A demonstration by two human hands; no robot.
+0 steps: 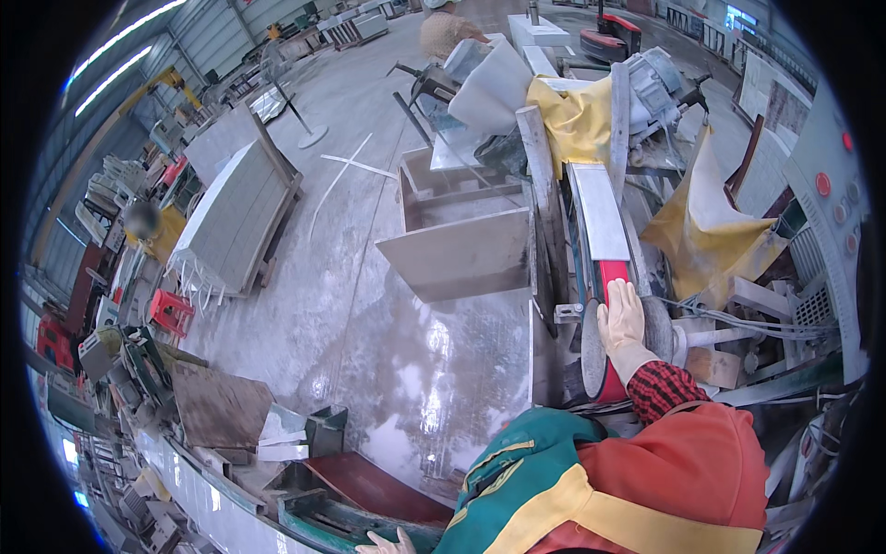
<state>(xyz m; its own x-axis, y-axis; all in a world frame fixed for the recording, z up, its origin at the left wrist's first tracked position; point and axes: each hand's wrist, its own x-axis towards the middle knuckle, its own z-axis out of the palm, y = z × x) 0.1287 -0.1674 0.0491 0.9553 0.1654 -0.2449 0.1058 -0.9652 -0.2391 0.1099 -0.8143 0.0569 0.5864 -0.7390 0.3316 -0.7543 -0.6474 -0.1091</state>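
1. At 2 o'clock, we see a long pale bar (600,217) lined up over a red strip (613,270); in our judgement, an uneven push could knock it askew.
2. At 3 o'clock, the strip runs under the right hand (623,319); a slick surface might let the palm slip sideways.
3. Around 4 o'clock, grey discs (592,355) flank the strip. We cannot tell whether they turn; if they do, the checked sleeve (663,388) could catch.
4. That right hand lies gloved and flat, fingers extended, gripping nothing we can see.
5. At 6 o'clock, the left hand (389,543), partly cropped, spreads its fingers beside a green metal frame (332,519); its hold we cannot tell.
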